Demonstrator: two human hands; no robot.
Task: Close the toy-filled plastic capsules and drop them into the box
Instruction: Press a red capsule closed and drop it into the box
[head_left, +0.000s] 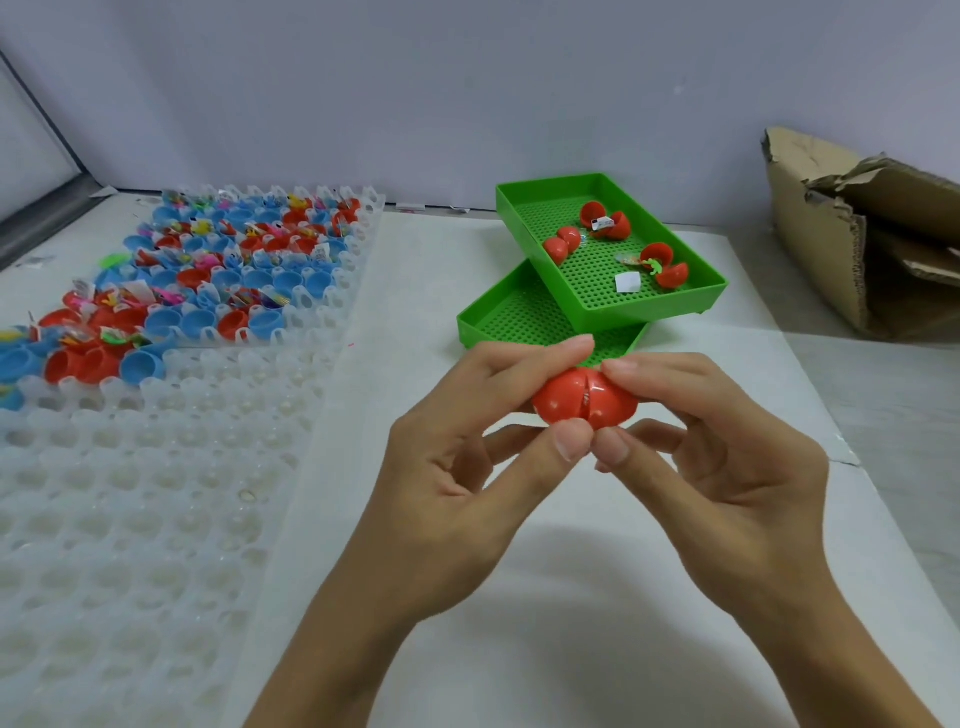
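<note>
A red plastic capsule (584, 399) is held above the table in front of me, its two halves nearly together with a thin gap showing. My left hand (467, 467) pinches the left half between thumb and fingers. My right hand (717, 467) pinches the right half the same way. The cardboard box (831, 218) stands at the far right with torn flaps. Three open red capsules (605, 221) with small toys lie in the upper green tray (675, 306).
A second green tray (519, 317) lies under the upper one. A translucent white holder grid (156, 493) covers the left side; its far part holds several red and blue capsule halves (234, 270) with toys. A wall runs behind the table.
</note>
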